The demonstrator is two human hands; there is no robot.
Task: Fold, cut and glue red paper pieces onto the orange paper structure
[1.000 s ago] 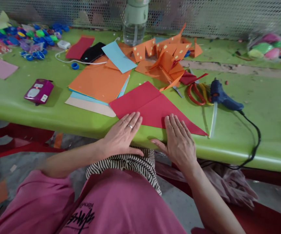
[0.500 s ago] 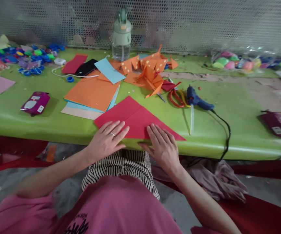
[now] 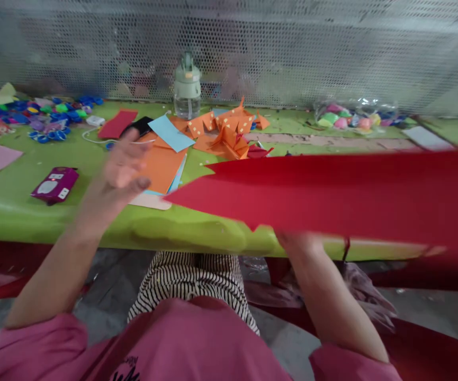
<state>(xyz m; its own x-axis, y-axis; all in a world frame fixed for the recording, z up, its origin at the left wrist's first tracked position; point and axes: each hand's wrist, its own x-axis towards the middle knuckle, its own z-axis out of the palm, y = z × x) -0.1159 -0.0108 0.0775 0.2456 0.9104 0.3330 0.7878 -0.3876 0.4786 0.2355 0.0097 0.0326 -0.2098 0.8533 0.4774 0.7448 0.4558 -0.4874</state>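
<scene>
A large red paper sheet (image 3: 324,193) is up off the table, blurred, stretching across the right half of the view and past its right edge. Only the back and wrist of my right hand (image 3: 302,242) show below its lower edge; the paper hides the fingers, which appear to grip it from behind. My left hand (image 3: 125,164) is raised, smeared by motion, with its fingers apart and nothing in them. Behind it lies a stack of orange paper (image 3: 163,169), with light blue and pale pink sheets under it.
Folded orange paper pieces (image 3: 231,140) and a water bottle (image 3: 188,90) stand near the mesh panel (image 3: 276,58). A purple packet (image 3: 55,185) lies at left, near small coloured bits (image 3: 54,119). A bag of coloured balls (image 3: 356,116) is at back right.
The red paper, flat as a folded triangle under both hands before, is now lifted and carried to the right. My left hand has let go and moved up and left.
</scene>
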